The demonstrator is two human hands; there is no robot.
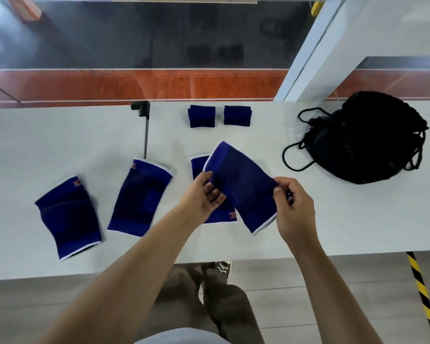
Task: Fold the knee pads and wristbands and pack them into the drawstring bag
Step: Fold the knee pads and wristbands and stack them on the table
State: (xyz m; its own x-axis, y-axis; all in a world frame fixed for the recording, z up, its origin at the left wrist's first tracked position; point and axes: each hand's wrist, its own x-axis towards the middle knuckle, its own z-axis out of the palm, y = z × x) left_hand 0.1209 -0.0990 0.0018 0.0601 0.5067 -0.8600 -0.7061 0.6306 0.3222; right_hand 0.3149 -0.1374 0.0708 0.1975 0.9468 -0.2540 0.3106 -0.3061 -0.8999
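Bare forearms, brown trousers [184, 294], dark laced sneaker [222, 268].

We hold knee pad [241, 184] above tabletop [308, 219], left hand [204, 197] and right hand [293, 207] pinching its sides. Three pads flat near front edge. Two wristbands [219, 115] at back edge. Drawstring bag [367, 137] toward right edge.

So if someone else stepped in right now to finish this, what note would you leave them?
Left hand and right hand: both grip one blue knee pad, lifted over the white table, not yet folded.
Under it lies a second knee pad; two more lie flat to the left.
Two blue wristbands sit at the far edge.
The black drawstring bag sits on the right; nothing seems packed yet.
Left: fold every piece, then bag them all.
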